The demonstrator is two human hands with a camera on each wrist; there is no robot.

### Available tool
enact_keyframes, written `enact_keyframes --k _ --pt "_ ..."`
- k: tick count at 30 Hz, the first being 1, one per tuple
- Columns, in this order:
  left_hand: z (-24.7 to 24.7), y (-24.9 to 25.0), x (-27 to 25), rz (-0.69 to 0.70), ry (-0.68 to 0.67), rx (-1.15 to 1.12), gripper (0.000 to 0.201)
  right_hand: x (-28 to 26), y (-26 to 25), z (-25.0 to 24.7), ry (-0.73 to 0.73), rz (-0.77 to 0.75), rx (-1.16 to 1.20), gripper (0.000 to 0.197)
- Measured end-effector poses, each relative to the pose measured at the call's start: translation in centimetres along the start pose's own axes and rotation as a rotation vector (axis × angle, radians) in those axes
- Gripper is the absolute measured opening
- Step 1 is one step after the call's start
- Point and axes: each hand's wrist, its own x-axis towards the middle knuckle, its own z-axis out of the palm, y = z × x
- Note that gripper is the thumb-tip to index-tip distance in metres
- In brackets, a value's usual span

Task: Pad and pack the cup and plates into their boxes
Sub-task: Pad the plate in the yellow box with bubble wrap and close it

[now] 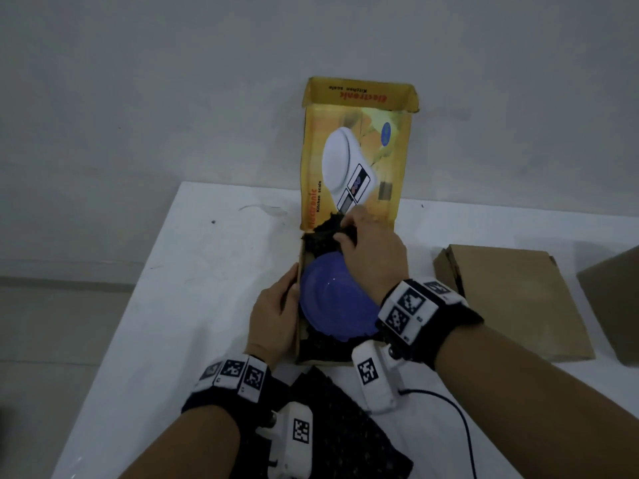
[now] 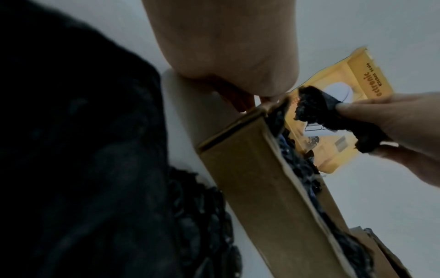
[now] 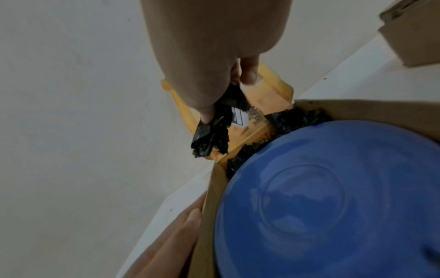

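A blue plate [image 1: 330,299] [image 3: 333,203] lies in an open cardboard box [image 1: 301,267] [image 2: 247,175] lined with black bubble wrap [image 1: 320,242]. The box's yellow lid [image 1: 359,150] stands up against the wall. My right hand [image 1: 370,250] [image 3: 212,75] pinches a corner of the black wrap [image 2: 333,120] [image 3: 212,131] at the box's far end, lifted above the plate. My left hand [image 1: 273,312] [image 3: 171,240] lies with straight fingers against the box's left wall. No cup is in view.
Another sheet of black bubble wrap [image 1: 345,426] lies on the white table [image 1: 179,288] in front of the box. A shut brown cardboard box [image 1: 511,299] sits to the right, with a further box [image 1: 615,305] at the right edge. A black cable [image 1: 460,420] trails near my right wrist.
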Motion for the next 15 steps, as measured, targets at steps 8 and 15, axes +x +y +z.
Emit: enact_keyframes --k 8,15 --pt "0.3 -0.8 -0.1 0.098 0.021 0.117 0.043 1.6 -0.1 4.5 -0.424 -0.035 0.044 0.04" --pt "0.7 -1.3 -0.4 0.048 0.026 0.169 0.052 2.7 0.2 5.4 -0.424 -0.044 0.027 0.04"
